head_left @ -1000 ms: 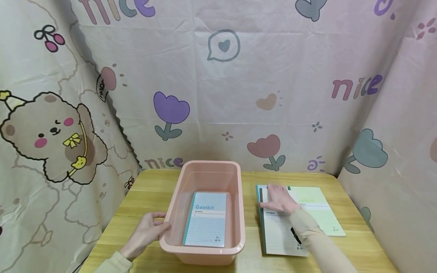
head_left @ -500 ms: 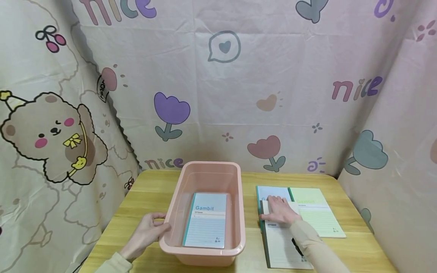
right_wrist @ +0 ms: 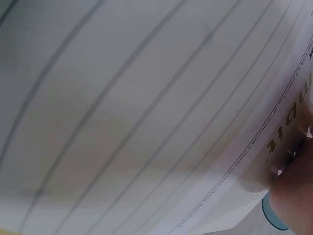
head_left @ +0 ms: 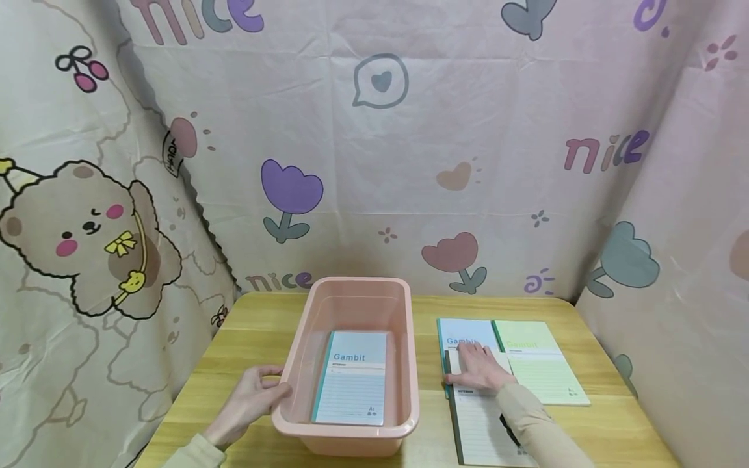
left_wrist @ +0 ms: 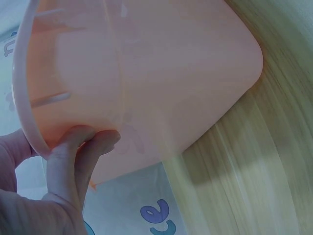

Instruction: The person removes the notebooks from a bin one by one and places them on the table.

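My left hand (head_left: 248, 396) pinches the left rim of a pink plastic tub (head_left: 346, 431). In the left wrist view, its thumb is outside that rim and its fingers lie against the tub wall (left_wrist: 161, 73). A light-blue "Gambit" notebook (head_left: 351, 387) lies flat in the tub. To the right, my right hand (head_left: 481, 368) rests with spread fingers on the upper part of a white, dark-spined notebook (head_left: 486, 426). That notebook overlaps another blue notebook (head_left: 465, 328) and a green notebook (head_left: 544, 364). The lined cover (right_wrist: 122, 122) fills the right wrist view, close to the camera.
A wooden table (head_left: 263, 325) carries everything. A patterned curtain (head_left: 374, 162) hangs right behind its far edge and along both sides. The tub stands between my two hands, left of the notebooks.
My right hand has slid the white notebook toward me, so more of the blue notebook's top and its title show. The left hand and tub have stayed put.
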